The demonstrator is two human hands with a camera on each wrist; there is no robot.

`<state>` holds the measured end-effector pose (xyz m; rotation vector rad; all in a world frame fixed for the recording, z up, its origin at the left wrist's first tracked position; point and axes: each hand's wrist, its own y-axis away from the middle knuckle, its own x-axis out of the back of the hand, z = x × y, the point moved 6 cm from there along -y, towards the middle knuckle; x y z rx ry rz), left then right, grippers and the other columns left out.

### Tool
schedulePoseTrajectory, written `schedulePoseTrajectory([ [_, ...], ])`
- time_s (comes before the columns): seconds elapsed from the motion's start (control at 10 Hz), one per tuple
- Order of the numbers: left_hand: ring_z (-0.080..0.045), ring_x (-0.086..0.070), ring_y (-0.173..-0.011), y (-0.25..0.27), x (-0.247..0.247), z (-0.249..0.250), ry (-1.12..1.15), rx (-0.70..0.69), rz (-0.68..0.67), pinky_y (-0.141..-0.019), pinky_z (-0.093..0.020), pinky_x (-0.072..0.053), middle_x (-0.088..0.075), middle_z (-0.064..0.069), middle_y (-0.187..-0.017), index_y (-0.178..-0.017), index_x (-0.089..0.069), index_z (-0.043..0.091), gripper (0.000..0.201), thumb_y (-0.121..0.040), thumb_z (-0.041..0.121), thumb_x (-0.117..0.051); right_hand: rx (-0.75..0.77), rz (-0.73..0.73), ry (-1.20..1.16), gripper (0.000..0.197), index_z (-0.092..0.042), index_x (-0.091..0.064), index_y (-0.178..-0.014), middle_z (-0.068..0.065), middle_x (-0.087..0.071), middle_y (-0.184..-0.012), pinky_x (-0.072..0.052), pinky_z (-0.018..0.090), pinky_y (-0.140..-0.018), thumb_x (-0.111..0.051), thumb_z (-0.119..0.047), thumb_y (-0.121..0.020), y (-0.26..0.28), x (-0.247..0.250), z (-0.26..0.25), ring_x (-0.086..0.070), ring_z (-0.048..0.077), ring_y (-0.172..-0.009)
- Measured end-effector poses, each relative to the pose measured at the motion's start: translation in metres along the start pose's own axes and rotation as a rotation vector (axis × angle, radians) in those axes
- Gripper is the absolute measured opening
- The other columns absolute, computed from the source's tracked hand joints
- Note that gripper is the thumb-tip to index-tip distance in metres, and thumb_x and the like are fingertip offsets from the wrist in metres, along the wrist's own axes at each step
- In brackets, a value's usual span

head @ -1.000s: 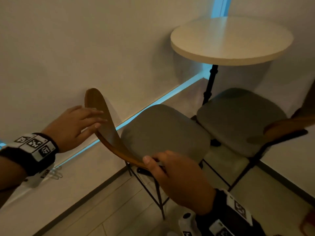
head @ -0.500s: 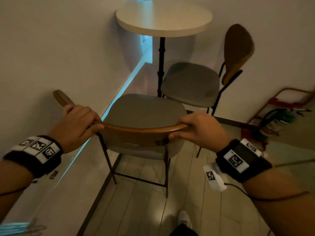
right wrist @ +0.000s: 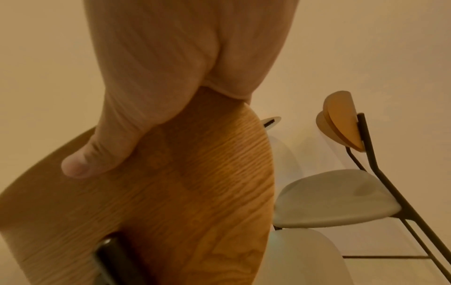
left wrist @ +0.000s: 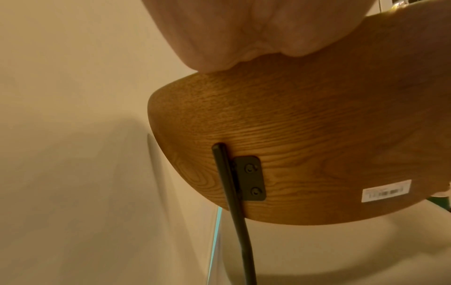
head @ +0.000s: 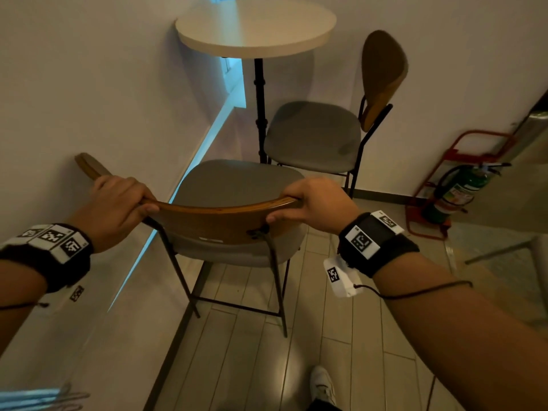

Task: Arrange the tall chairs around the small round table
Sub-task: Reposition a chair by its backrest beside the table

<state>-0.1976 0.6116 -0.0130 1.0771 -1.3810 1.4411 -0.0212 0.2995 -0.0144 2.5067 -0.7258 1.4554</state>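
Note:
A tall chair with a grey seat (head: pixel 237 185) and a curved wooden backrest (head: pixel 213 215) stands in front of me, facing the small round table (head: pixel 255 28) in the corner. My left hand (head: pixel 118 200) grips the backrest's left end, and my right hand (head: pixel 314 200) grips its right end, thumb on the rear face. The left wrist view shows the backrest's back (left wrist: pixel 305 144) with its black bracket, and the right wrist view shows my thumb (right wrist: pixel 97 154) on the wood (right wrist: pixel 195 183). A second tall chair (head: pixel 314 134) stands right of the table, also seen as a grey seat (right wrist: pixel 336 196).
White walls close in on the left and behind the table, with a blue light strip (head: pixel 166 209) along the left wall's base. A green fire extinguisher (head: pixel 456 191) in a red stand sits at the right wall. My shoe (head: pixel 323 384) is on the pale plank floor.
One second ago my left hand only touched the backrest, seen from the side. Both hands have since closed on its ends, and I now stand behind the chair, facing the table.

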Motion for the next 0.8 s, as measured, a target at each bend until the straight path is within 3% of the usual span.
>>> schedulePoseTrajectory([
  [0.2,-0.017,-0.046,-0.08,-0.009,-0.002,0.017,-0.003,0.021,-0.007,-0.084,-0.036,-0.027,-0.052,0.01,-0.084,-0.092,-0.057,0.031,0.033,-0.098,0.051,-0.032,0.016,-0.037,0.016,0.05,-0.017,-0.073,-0.09,-0.001,-0.068,-0.078,-0.048,0.021,-0.067,-0.064,-0.066,-0.085,-0.005,0.013,0.018,-0.064,0.012,-0.072],
  [0.4,-0.019,-0.052,-0.081,-0.009,0.004,0.023,0.007,0.036,-0.056,-0.086,-0.038,-0.031,-0.055,0.012,-0.084,-0.092,-0.06,0.031,0.037,-0.098,0.053,-0.031,0.051,-0.033,0.031,0.053,-0.02,-0.073,-0.086,-0.005,-0.068,-0.077,-0.042,0.018,-0.068,-0.06,-0.072,-0.085,-0.006,0.013,0.02,-0.063,0.008,-0.071],
  [0.5,-0.017,-0.051,-0.083,-0.008,0.012,0.029,0.02,0.054,-0.055,-0.086,-0.039,-0.035,-0.056,0.012,-0.085,-0.095,-0.064,0.028,0.042,-0.099,0.054,-0.031,0.08,-0.046,0.012,0.043,-0.022,-0.072,-0.09,-0.008,-0.069,-0.084,-0.042,0.02,-0.077,-0.066,-0.065,-0.09,-0.004,0.011,0.023,-0.062,0.006,-0.079],
  [0.6,-0.02,-0.056,-0.105,0.002,0.011,0.036,0.005,0.119,-0.017,-0.097,-0.049,-0.039,-0.063,0.004,-0.108,-0.113,-0.066,0.021,0.05,-0.099,0.054,-0.032,0.111,-0.072,-0.033,0.042,-0.027,-0.07,-0.107,-0.01,-0.068,-0.104,-0.043,0.029,-0.092,-0.066,-0.065,-0.092,0.004,0.016,0.028,-0.058,0.008,-0.097],
  [0.7,-0.033,-0.049,-0.13,0.013,0.005,0.038,0.018,0.294,0.042,-0.107,-0.06,-0.036,-0.057,-0.01,-0.137,-0.133,-0.06,0.014,0.056,-0.099,0.05,-0.034,0.108,-0.069,-0.119,0.056,-0.04,-0.056,-0.138,-0.015,-0.058,-0.138,-0.033,0.032,-0.111,-0.063,-0.07,-0.091,0.018,0.021,0.038,-0.046,0.007,-0.127],
  [0.8,-0.033,-0.038,-0.142,0.03,-0.011,0.049,0.077,0.465,0.138,-0.112,-0.058,-0.034,-0.04,-0.01,-0.156,-0.15,-0.041,0.025,0.059,-0.098,0.051,-0.033,0.09,0.015,-0.158,0.077,-0.044,-0.035,-0.158,-0.015,-0.039,-0.162,-0.026,0.035,-0.125,-0.063,-0.069,-0.09,0.047,0.02,0.063,-0.034,0.006,-0.148],
])
